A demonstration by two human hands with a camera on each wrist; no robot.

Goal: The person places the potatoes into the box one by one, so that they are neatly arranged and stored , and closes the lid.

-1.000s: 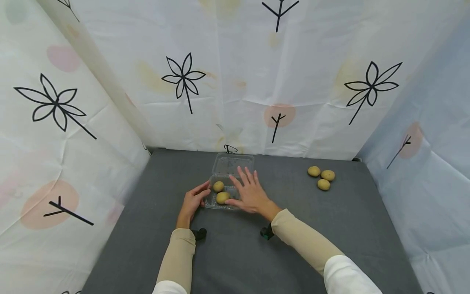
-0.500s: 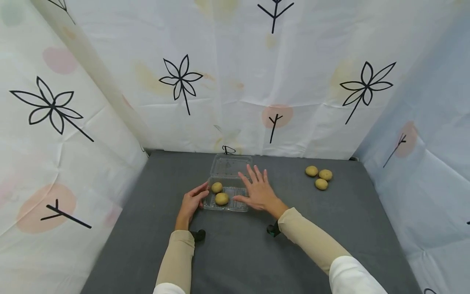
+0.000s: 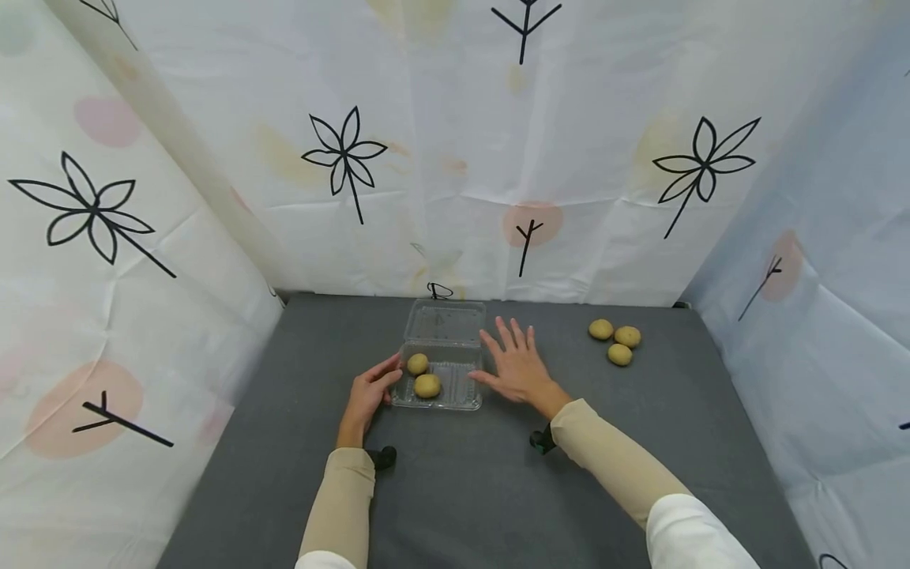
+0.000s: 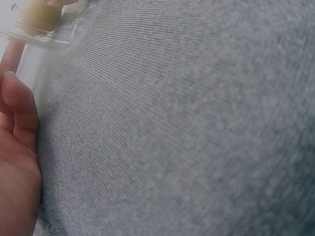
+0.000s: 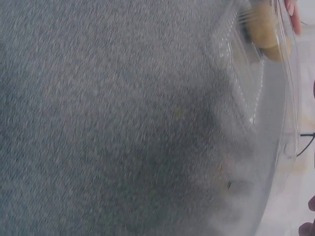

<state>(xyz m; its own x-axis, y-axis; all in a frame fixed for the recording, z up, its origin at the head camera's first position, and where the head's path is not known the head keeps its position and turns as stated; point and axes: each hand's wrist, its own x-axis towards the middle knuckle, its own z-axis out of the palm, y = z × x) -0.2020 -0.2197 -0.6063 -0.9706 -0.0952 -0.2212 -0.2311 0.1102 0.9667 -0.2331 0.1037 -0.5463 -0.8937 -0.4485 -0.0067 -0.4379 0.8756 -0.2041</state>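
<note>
A clear plastic clamshell container (image 3: pixel 455 401) lies on the dark grey table with its lid (image 3: pixel 446 322) folded back. In its left part sit two potatoes, a smaller one (image 3: pixel 417 364) behind and a larger one (image 3: pixel 427 386) in front. My left hand (image 3: pixel 368 393) rests at the container's left side, fingertips right at its rim; in the left wrist view a finger (image 4: pixel 13 59) reaches the plastic edge. Just beyond the right side hovers my right hand (image 3: pixel 521 371), fingers spread and nothing held.
Three more potatoes, among them a front one (image 3: pixel 620 355), lie grouped at the table's back right. White printed cloth (image 3: pixel 455 182) hangs behind the table and along both sides. A thin black loop (image 3: pixel 439 291) shows at the back edge behind the lid.
My right hand has moved right, from over the container to past its right side, uncovering the right part. The left hand has stayed at the left rim.
</note>
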